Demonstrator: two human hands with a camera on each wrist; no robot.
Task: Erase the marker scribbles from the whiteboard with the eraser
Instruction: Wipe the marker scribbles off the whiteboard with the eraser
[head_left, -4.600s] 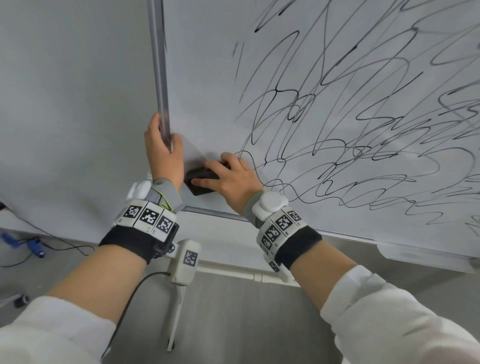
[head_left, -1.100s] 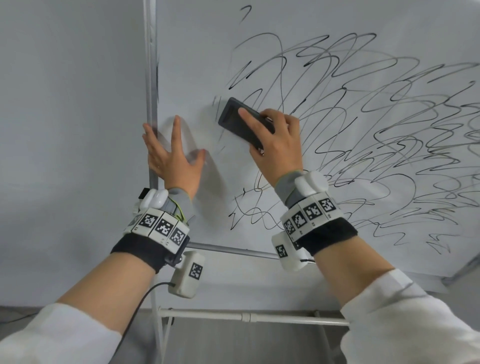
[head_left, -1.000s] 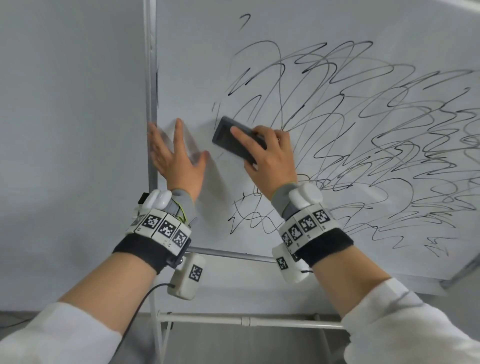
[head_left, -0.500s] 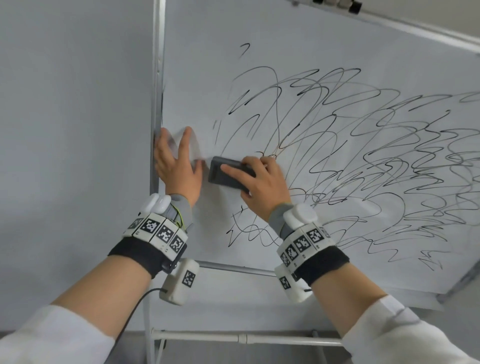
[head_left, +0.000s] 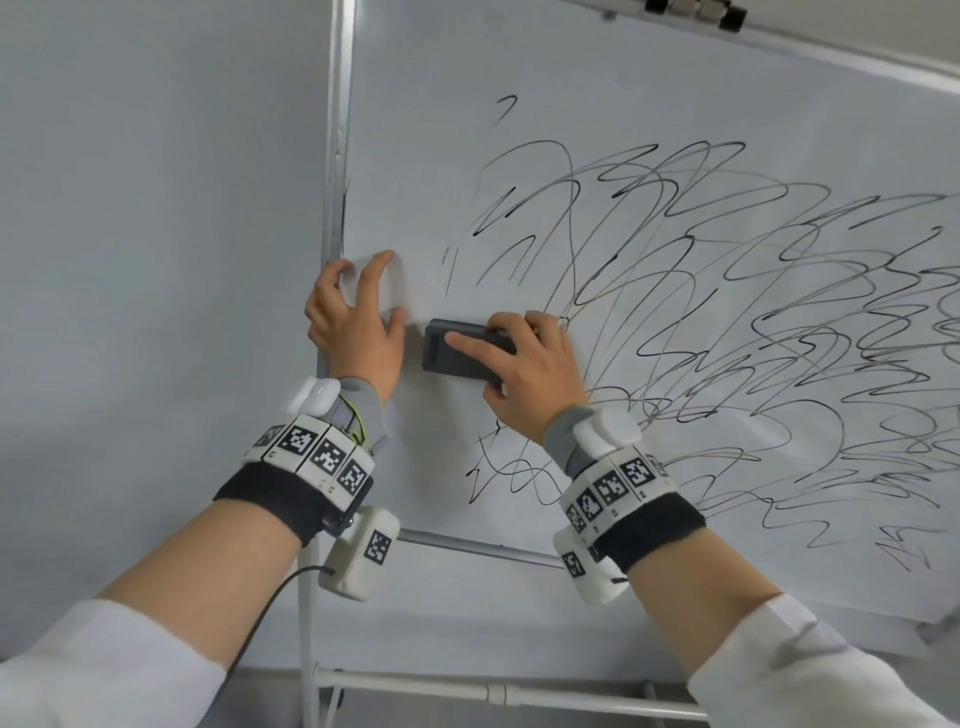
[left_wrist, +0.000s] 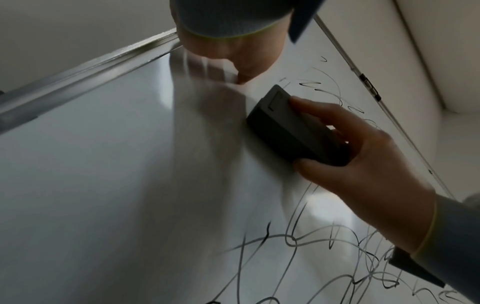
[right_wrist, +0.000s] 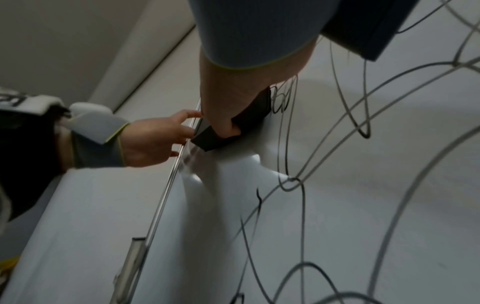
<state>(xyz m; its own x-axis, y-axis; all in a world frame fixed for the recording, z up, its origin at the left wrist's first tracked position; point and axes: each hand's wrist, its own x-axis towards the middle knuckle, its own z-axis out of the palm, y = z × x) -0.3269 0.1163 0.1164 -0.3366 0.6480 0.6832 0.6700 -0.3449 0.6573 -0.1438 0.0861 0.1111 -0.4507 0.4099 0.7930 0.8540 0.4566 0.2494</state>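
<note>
The right hand (head_left: 530, 374) gripped the dark eraser (head_left: 457, 353), with fingers on top and the thumb under it. The eraser lay flat against the whiteboard (head_left: 649, 114), near the board's left edge, just left of the black scribbles (head_left: 727, 312). The left hand (head_left: 353, 322) was open and held nothing. Its fingers were spread on the board by the metal frame (head_left: 335, 156), just beside the eraser. Both wrists wore bands (head_left: 311, 457) with black and white square marks. Below the board ran 1 white bar (head_left: 493, 691).
</note>
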